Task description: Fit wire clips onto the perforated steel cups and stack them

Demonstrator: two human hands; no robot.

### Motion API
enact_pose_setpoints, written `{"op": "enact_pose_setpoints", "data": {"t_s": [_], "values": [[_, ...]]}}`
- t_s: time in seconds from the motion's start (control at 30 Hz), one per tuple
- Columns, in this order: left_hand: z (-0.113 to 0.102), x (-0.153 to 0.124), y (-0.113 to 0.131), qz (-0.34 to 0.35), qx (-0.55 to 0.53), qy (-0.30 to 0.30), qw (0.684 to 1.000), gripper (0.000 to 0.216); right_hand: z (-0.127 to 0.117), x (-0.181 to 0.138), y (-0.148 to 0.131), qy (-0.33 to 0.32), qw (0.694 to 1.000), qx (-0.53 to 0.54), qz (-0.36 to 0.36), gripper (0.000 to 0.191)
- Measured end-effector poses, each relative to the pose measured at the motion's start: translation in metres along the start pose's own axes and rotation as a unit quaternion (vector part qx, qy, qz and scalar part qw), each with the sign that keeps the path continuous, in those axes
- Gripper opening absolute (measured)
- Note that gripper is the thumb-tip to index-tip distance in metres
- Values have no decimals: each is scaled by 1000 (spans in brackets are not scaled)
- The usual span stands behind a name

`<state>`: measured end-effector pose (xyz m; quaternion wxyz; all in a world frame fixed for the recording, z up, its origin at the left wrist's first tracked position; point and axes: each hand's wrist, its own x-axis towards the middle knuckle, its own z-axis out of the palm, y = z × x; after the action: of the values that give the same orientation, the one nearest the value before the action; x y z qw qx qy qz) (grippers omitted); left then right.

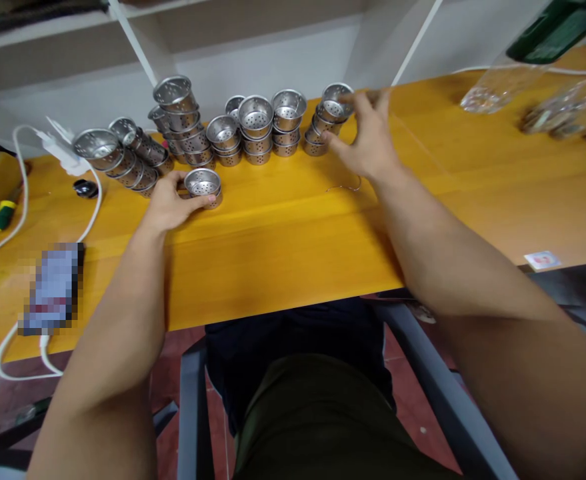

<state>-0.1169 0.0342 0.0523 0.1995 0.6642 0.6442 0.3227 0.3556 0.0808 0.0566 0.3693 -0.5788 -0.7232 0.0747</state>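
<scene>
My left hand (169, 203) is closed round a small perforated metal cup (203, 181) at the front of the row, thumb along its near side and fingers to its left. On the right, my right hand (370, 137) has its thumb and fingers on a leaning stack of perforated metal cups (329, 120), the fingers partly blurred. Between the hands stand more stacks of such cups (256, 127), open ends up. Taller stacks (183, 123) rise behind my left hand, and a tilted stack (117, 160) leans on the left. A thin bent wire (343, 187) lies below my right hand.
A phone (55, 287) with white cables lies at the left, near a power strip (63, 152), a small black object (85, 189) and a yellow-green handle (1, 217). Clear plastic bags (487, 93) lie at the right. A shelf (273, 40) stands behind the wooden table (273, 260).
</scene>
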Motion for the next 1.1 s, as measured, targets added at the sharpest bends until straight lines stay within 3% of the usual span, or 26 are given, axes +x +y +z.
{"op": "enact_pose_setpoints", "data": {"t_s": [0.1,0.27,0.4,0.53,0.63,0.73,0.83,0.93,1.1], "values": [[7,4,-14,30,-2,18,999,75,16,12,17,-20,1000,-11,7,57],[12,7,-36,89,-29,17,995,118,22,23,33,19,999,31,-8,21],[9,10,-39,145,-45,23,988,145,2,18,17,82,996,24,-37,29],[11,3,-17,252,-27,102,962,137,-15,-1,-27,127,987,14,-93,44],[29,-11,9,335,-46,92,937,127,0,-29,-68,54,982,58,-172,47],[58,-26,27,411,-52,45,909,129,35,-59,-101,-68,949,66,-302,43],[80,-36,31,416,-33,16,909,111,61,-76,-115,-120,914,47,-385,39],[85,-39,29,389,-25,-9,921,100,60,-75,-110,-158,899,56,-404,33],[80,-39,34,386,-40,-50,920,91,35,-62,-96,-209,877,146,-408,18]]}}
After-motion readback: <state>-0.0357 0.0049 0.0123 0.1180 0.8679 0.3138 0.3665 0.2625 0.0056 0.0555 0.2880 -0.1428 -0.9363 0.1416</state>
